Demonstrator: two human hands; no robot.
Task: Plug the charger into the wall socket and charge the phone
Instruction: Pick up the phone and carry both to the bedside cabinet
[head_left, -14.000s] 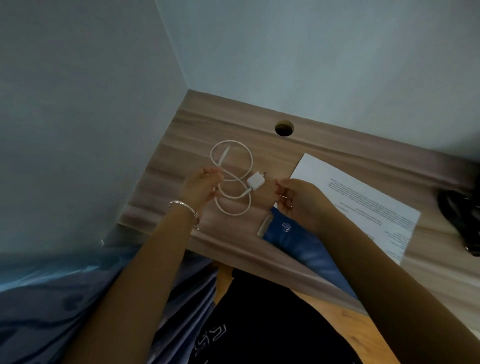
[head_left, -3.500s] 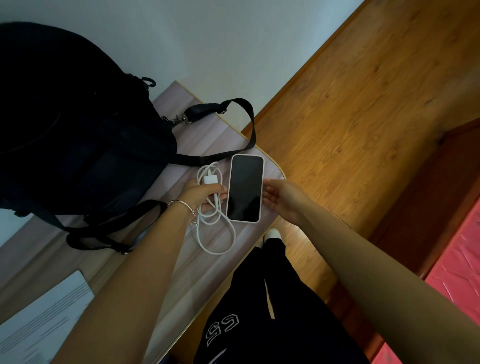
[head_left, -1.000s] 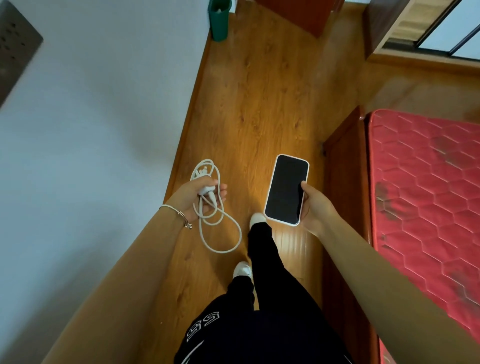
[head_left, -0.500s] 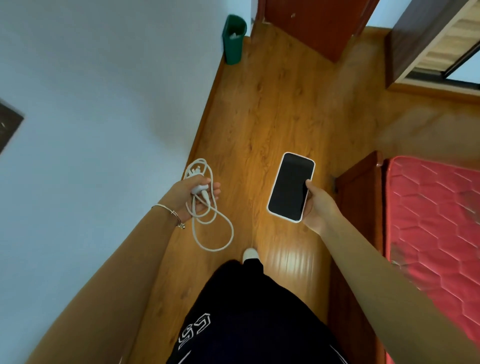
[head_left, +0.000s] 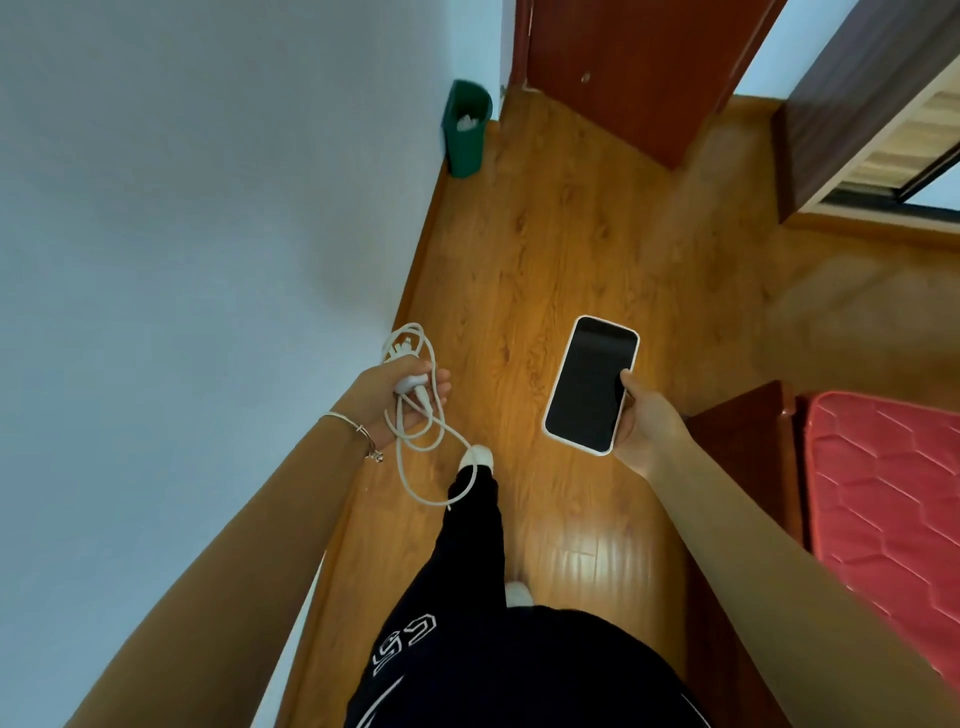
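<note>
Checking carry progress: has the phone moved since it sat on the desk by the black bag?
Yes. The phone is off the desk, held in the right hand above the wooden floor, left of the red mattress.

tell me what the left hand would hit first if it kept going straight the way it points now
Likely nothing soon: the left hand, holding the charger, points along the wall above the floor. The green bin lies farthest along that line, though depth is unclear.
</note>
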